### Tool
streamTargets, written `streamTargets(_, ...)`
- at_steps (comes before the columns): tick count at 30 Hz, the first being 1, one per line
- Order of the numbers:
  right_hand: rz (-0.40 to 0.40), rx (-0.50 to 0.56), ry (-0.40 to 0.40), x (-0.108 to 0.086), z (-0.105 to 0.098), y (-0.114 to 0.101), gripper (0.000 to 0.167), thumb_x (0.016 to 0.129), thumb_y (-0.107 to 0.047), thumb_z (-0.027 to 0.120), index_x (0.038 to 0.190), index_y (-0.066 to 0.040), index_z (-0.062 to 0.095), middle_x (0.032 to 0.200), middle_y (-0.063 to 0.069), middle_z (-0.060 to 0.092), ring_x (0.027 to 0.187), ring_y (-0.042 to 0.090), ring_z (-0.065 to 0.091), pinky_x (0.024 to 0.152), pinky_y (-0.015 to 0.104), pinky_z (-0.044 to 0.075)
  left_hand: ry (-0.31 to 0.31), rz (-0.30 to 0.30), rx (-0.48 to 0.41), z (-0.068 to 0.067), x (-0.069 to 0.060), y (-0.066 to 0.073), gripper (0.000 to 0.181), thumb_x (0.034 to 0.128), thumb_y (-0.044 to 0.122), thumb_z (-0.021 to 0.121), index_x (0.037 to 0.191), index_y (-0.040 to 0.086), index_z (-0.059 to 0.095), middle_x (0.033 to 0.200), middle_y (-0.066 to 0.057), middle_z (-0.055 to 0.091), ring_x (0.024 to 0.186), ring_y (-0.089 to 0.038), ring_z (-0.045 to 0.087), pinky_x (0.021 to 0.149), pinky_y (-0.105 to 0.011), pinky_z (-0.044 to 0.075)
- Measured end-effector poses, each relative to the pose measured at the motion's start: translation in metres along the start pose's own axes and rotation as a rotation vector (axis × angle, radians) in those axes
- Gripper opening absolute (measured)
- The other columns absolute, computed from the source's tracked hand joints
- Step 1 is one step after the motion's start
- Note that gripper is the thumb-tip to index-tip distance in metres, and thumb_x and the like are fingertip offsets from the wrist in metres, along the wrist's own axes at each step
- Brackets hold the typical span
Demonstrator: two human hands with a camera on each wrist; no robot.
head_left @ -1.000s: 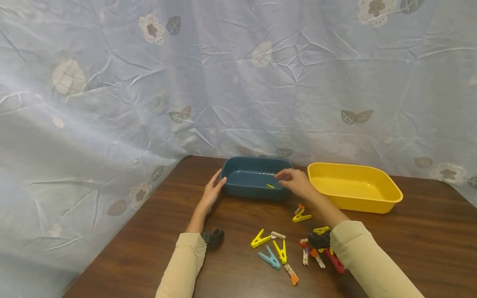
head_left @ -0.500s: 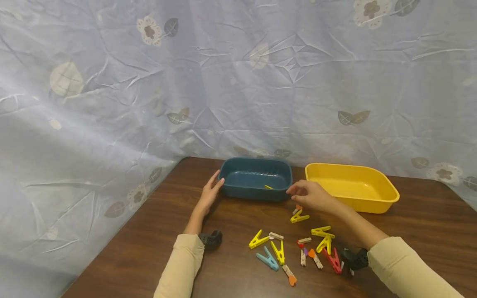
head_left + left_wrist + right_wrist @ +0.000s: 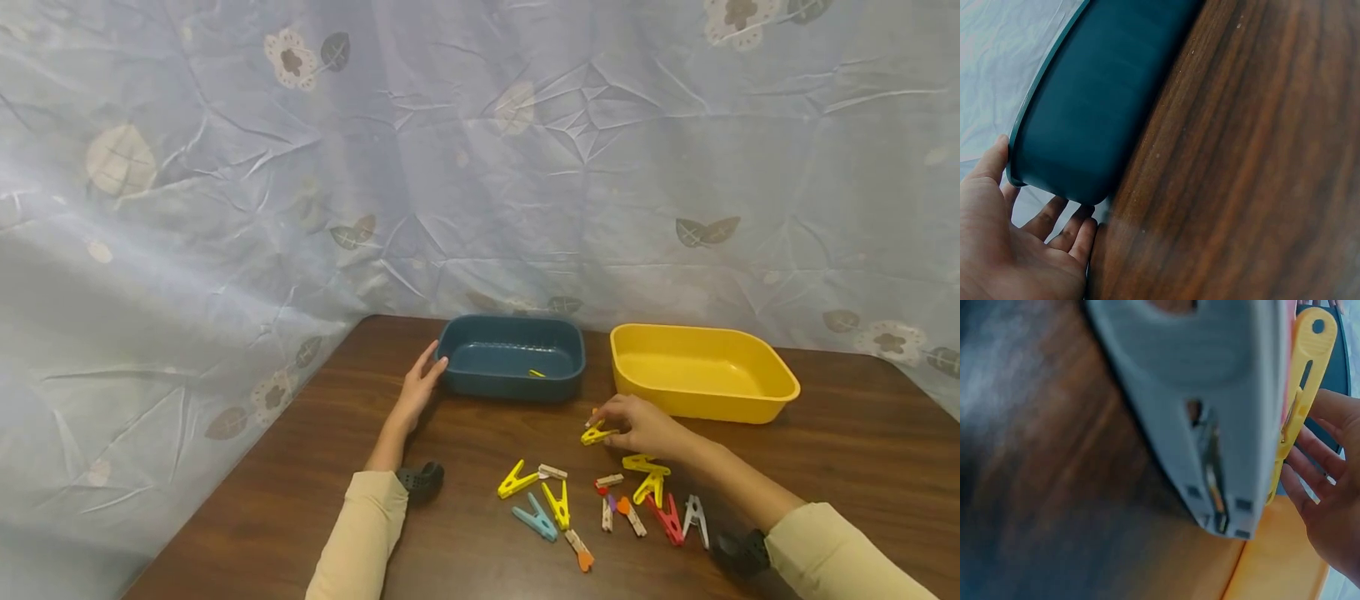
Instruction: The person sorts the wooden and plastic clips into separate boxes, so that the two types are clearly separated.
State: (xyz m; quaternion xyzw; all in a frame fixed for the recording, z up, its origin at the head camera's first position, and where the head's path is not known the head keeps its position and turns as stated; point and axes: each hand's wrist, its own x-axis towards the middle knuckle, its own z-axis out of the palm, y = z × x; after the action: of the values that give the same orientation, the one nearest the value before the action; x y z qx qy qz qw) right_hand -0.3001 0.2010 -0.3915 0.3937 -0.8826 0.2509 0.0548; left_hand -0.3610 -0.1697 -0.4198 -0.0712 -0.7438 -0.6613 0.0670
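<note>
My left hand rests against the left end of a dark blue basin. In the left wrist view its thumb touches the rim, while the fairly straight fingers lie along the end wall. A small yellow piece is inside the basin. My right hand reaches down at a yellow clothespin, thumb and fingertips to either side of it. Behind that clothespin, a small wooden clip with an orange heart is mostly hidden. In the right wrist view the fingers are apart, their tips partly hidden.
A yellow basin stands right of the blue one. Several clothespins lie on the brown table: yellow, light blue, red, grey, and small wooden ones with hearts. A patterned curtain hangs behind.
My right hand has moved from over the blue basin's right end, right and down to the yellow clothespin. The grey clothespin has come into full view. The left hand stays at the basin.
</note>
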Motion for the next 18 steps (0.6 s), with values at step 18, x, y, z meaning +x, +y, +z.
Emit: streamTargets(18, 0.121, 0.033, -0.056, -0.008, -0.004, 0.006, 0.024, 0.077, -0.008, 0.072, 0.1, -0.006, 0.065, 0.089, -0.001, 0.059, 0.077, 0.016, 0.055, 0.064, 0.029, 0.047, -0.053, -0.011, -0.012, 0.001, -0.017, 0.028, 0.058, 0.0968, 0.025, 0.049, 0.145, 0.007, 0.024, 0.145, -0.023, 0.023, 0.128, -0.037, 0.03, 0.101, -0.049, 0.028)
